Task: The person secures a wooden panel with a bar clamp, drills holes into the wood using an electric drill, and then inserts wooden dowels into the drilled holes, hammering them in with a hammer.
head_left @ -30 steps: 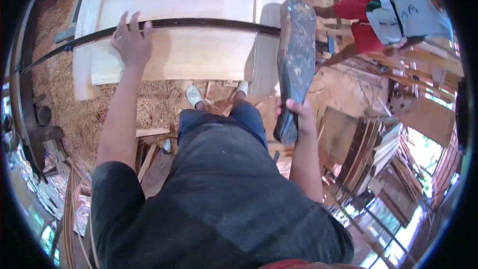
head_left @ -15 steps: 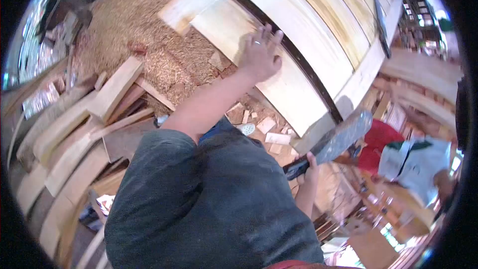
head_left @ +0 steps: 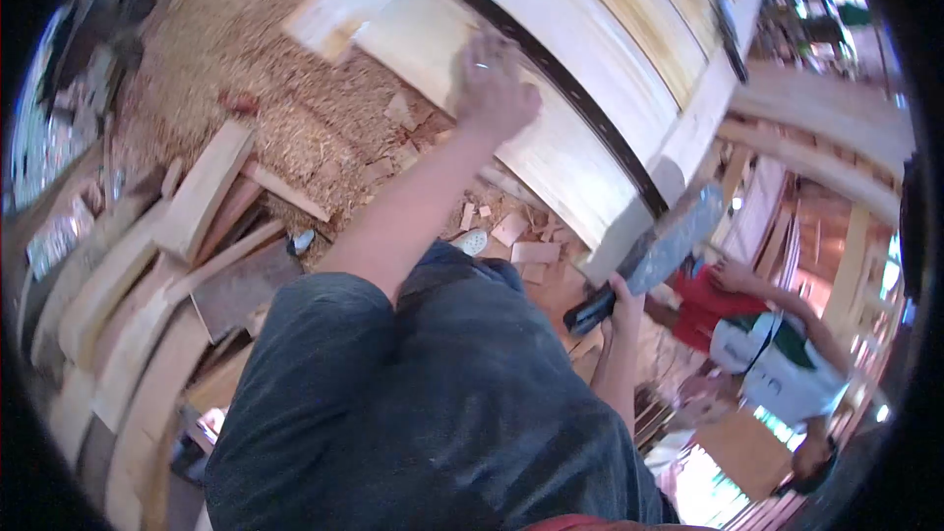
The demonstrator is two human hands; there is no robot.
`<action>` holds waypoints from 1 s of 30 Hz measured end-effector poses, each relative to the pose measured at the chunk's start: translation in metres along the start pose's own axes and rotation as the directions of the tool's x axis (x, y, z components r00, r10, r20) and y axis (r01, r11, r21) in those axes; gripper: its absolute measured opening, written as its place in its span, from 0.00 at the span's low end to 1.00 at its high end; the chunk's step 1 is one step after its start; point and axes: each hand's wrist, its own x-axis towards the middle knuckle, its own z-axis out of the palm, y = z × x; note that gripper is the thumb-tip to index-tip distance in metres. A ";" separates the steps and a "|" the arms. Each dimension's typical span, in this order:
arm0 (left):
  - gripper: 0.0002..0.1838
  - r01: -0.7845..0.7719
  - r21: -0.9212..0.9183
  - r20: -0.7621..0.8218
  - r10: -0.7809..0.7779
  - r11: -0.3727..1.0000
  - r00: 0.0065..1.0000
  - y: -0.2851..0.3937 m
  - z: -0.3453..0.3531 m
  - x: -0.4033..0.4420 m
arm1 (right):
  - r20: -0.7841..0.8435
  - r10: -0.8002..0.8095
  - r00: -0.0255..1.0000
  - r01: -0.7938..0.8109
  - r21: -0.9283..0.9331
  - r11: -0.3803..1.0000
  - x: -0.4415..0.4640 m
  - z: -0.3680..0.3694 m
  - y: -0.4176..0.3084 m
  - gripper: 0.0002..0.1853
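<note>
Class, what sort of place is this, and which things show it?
Most likely a woodworking shop: wood shavings lie strewn about, shaped timber pieces are piled up, and a large wooden panel is in view.

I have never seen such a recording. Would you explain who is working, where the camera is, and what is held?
These are one person's two bare hands, with no machine. The picture comes from that person's head camera, looking forward and down. The right hand grips a thick dark club by its narrower end. The left hand, blurred, is over a pale wooden panel; I cannot tell whether it touches. A dark bar lies across the panel. Another person is nearby.
</note>
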 end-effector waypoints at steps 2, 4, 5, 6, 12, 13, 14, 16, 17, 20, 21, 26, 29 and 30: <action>0.41 -0.046 0.041 0.037 0.044 0.998 0.998 0.000 0.007 0.001 | -0.034 0.088 0.996 -0.091 -0.137 0.986 -0.004 0.000 -0.011 0.30; 0.46 -0.021 0.006 0.145 0.020 1.000 0.989 -0.001 0.007 0.001 | -0.119 -0.005 0.993 -0.015 -0.169 0.985 -0.019 -0.001 -0.027 0.31; 0.47 -0.041 0.164 0.109 0.023 0.986 0.994 0.001 0.009 -0.002 | -0.134 0.020 0.991 -0.037 -0.126 0.991 -0.032 -0.010 -0.028 0.31; 0.47 -0.035 0.170 0.174 0.005 0.985 0.985 0.006 -0.004 0.000 | -0.137 0.048 0.989 -0.059 -0.081 0.995 -0.046 -0.019 -0.026 0.32; 0.47 -0.058 0.311 0.235 -0.017 0.949 0.972 0.029 0.002 -0.021 | -0.234 -0.039 0.971 0.033 -0.032 0.999 -0.140 -0.079 0.045 0.35; 0.46 -0.079 0.341 0.242 -0.007 0.937 0.970 0.039 0.002 -0.035 | -0.286 0.000 0.958 -0.020 -0.067 0.998 -0.161 -0.086 0.057 0.35; 0.47 -0.143 0.338 0.262 0.053 0.930 0.964 0.054 0.007 -0.050 | -0.334 0.035 0.942 -0.072 -0.101 0.992 -0.175 -0.092 0.063 0.35; 0.47 -0.263 0.327 0.313 0.158 0.908 0.937 0.097 0.024 -0.081 | -0.371 0.086 0.925 -0.117 -0.063 0.991 -0.182 -0.081 0.068 0.38; 0.48 -0.253 0.290 0.320 0.156 0.923 0.934 0.119 0.020 -0.094 | -0.397 0.064 0.915 -0.110 -0.094 0.989 -0.187 -0.084 0.084 0.38; 0.47 -0.243 0.266 0.278 0.167 0.933 0.946 0.137 0.024 -0.102 | -0.343 0.106 0.933 -0.172 -0.168 0.971 -0.191 -0.080 0.096 0.41; 0.46 -0.260 0.247 0.271 0.191 0.933 0.943 0.134 0.024 -0.102 | -0.334 0.096 0.938 -0.171 -0.203 0.964 -0.189 -0.074 0.104 0.42; 0.44 -0.285 0.222 0.287 0.216 0.932 0.933 0.134 0.026 -0.099 | -0.440 0.076 0.895 -0.165 -0.167 0.972 -0.187 -0.117 0.141 0.39; 0.42 -0.359 0.183 0.293 0.297 0.915 0.909 0.127 0.030 -0.098 | -0.602 0.179 0.778 -0.151 0.097 0.984 -0.173 -0.161 0.084 0.30; 0.41 -0.389 0.172 0.289 0.331 0.905 0.898 0.126 0.033 -0.097 | -0.668 0.127 0.733 -0.060 0.122 0.991 -0.162 -0.179 0.095 0.28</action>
